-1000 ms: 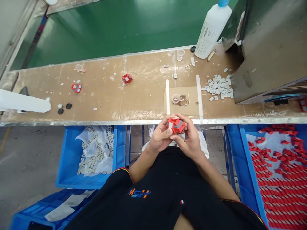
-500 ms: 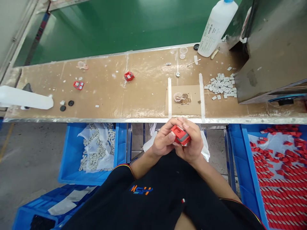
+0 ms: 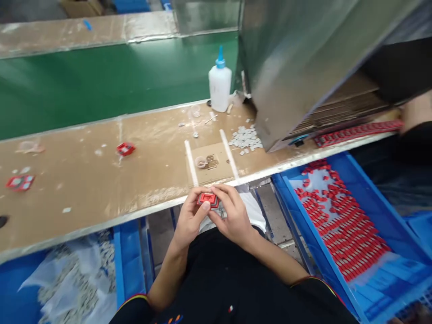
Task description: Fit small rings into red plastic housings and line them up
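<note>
A small red part with grey sides [image 3: 208, 200] is held between both hands just off the table's front edge. My left hand [image 3: 191, 218] grips its left side, the thumb lying on its front. Around its right side are the fingers of my right hand [image 3: 232, 213]. Beyond them on the table, a small clear cup [image 3: 201, 162] stands on a cardboard piece [image 3: 216, 173] between two white tape strips. A pile of small light-grey pieces [image 3: 245, 137] lies to the right of the tape.
A white bottle with a blue nozzle [image 3: 220, 87] stands at the table's back, beside a large metal housing [image 3: 280, 90]. Two red parts [image 3: 126, 149] [image 3: 20, 182] lie on the left. Blue bins [image 3: 367, 189] [image 3: 130, 256] flank me below the table. At far right, another person's arm [image 3: 418, 110] shows.
The view has swung to the right, bringing more of the right bin and another person's arm into sight. Both hands still hold the red part, now tilted differently.
</note>
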{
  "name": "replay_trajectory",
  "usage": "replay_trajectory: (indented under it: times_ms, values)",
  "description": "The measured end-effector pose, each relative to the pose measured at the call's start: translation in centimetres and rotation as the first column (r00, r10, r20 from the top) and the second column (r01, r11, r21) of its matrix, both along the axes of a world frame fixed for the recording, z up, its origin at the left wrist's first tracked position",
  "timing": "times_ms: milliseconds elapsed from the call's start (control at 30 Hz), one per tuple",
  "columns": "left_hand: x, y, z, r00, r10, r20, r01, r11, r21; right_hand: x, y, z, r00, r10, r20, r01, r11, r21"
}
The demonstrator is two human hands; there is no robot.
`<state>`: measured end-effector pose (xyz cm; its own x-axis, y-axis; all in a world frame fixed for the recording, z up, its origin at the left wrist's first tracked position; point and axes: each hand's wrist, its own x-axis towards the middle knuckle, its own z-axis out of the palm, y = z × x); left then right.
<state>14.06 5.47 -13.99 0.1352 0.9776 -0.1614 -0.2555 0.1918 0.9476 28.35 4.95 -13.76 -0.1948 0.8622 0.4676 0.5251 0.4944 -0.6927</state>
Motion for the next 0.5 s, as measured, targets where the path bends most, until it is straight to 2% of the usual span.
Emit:
replay_trajectory:
  times_ms: [133, 300, 400, 500]
  values:
    - [0.3, -0.3, 0.5, 0.957, -0.199, -0.210, 0.200, 0.980, -0.015, 2.2, -1.2, 0.9, 1.000, -0.008, -0.001, 0.008, 0.993, -0.116]
    - [0.7, -0.7, 0.9, 0.845, -0.423, -0.327, 0.425, 0.903, -0.069, 4.2, -3.0, 0.4, 0.996, -0.011, -0.092, -0.013, 0.966, -0.260]
    - [0.7, -0.9, 0.9, 0.828, -0.448, -0.337, 0.453, 0.889, -0.068, 4.3, -3.4, 0.1, 0.987, -0.022, -0.161, -0.027, 0.955, -0.296]
    - [0.1, -1.2, 1.0, 0.876, -0.371, -0.308, 0.379, 0.925, -0.035, 3.6, -2.9, 0.3, 0.980, -0.009, -0.200, -0.047, 0.961, -0.274]
